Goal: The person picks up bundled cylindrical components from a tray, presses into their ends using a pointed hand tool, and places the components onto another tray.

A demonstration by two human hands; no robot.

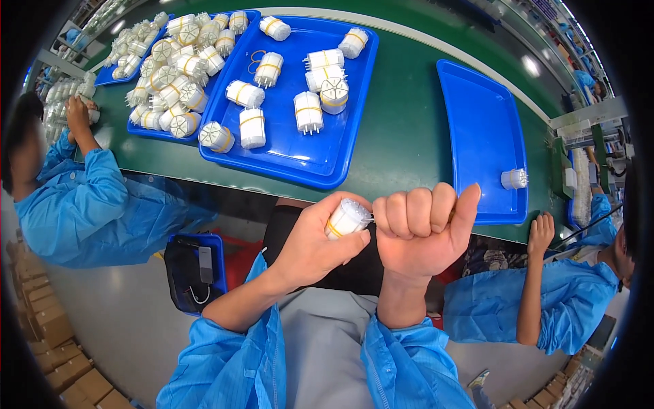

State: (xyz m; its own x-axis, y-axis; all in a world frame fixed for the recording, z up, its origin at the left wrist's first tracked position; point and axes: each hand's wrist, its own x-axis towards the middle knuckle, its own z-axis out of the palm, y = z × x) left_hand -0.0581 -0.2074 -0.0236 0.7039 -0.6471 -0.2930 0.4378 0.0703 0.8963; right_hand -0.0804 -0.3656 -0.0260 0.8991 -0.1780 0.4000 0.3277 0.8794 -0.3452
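My left hand is wrapped round a white cylinder with a yellow rubber band about its middle. I hold it above my lap, just in front of the bench edge, with one end tilted up. Beside it, my right hand is closed in a fist with the thumb raised. A thin metallic piece shows between the cylinder and the curled right fingers. What those fingers hold is mostly hidden.
Ahead on the green bench, a blue tray holds several banded white cylinders with pins. Left of it, another tray is heaped with them. One cylinder lies in the right tray. Co-workers in blue sit on both sides.
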